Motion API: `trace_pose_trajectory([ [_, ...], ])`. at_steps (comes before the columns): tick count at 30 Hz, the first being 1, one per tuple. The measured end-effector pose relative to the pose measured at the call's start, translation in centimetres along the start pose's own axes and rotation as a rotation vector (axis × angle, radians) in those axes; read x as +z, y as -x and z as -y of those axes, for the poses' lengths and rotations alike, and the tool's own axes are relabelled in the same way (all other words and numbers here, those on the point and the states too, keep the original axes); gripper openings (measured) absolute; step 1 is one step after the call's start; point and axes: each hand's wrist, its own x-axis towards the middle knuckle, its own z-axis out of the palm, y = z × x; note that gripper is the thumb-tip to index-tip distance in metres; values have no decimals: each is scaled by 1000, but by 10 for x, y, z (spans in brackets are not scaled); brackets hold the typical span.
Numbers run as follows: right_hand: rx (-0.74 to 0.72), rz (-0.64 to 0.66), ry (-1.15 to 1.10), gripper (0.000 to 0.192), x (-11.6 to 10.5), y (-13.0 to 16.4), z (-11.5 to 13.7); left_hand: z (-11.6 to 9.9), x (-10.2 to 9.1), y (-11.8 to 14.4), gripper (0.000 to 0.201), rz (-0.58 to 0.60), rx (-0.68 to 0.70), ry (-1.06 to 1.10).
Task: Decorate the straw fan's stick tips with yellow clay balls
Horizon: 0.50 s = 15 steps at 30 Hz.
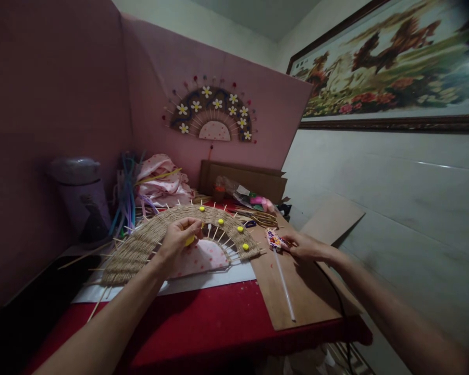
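Observation:
A fan of twine woven over thin sticks point(140, 245) lies on the table, with a spotted pink cloth half-circle point(203, 258) at its inner edge. Several yellow discs point(221, 222) sit along the woven band. My left hand point(180, 239) is above the fan, its fingers closed on a small yellow disc, and more yellow point(189, 240) shows under the palm. Off to the right, my right hand point(303, 246) grips a hot glue gun point(275, 239) with a colourful patterned body. A long clear glue stick point(284, 286) juts from it toward me.
Scissors point(263, 217) lie behind the glue gun on a brown board point(297, 302). A cord point(338, 297) hangs over the table's right edge. Behind the fan are pink cloth point(164, 179), a cardboard box point(242, 177) and a purple container point(84, 208). A finished flowered fan point(214, 112) hangs behind.

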Motion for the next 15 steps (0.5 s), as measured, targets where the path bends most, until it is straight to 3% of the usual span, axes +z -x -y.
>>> trace_pose_trajectory([
  [2, -25, 84, 49, 26, 7, 4, -5, 1, -1, -1, 32, 3, 10, 5],
  [5, -23, 48, 127, 43, 13, 7, -7, 2, -3, -2, 33, -17, 20, -21],
  [15, 179, -94, 308, 41, 14, 19, 4, -6, -7, -3, 33, -163, 120, -102],
])
